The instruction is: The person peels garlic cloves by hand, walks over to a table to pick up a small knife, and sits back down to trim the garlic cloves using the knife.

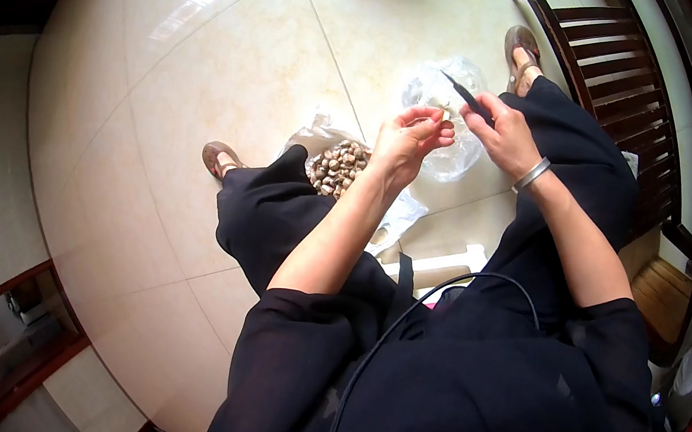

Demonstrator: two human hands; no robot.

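Between the fingertips of my left hand (408,140) is a small pale piece (446,116), too small to name for certain. My right hand (505,137) is closed around the black handle of a small knife (466,98), whose pointed tip is directed up and to the left. Both hands are close together, apart from each other, above a clear plastic bag (448,162) spread on the floor. Left of my left forearm, a white plastic bag (313,137) holds many small, rounded brown and whitish pieces (335,167). My forearm hides part of that bag.
Pale floor tiles (201,103) lie around my feet. A dark slatted wooden chair (620,87) stands at the right. Below my hands, between my legs, is a white stool-like edge (447,261). A black cable (403,315) crosses my lap.
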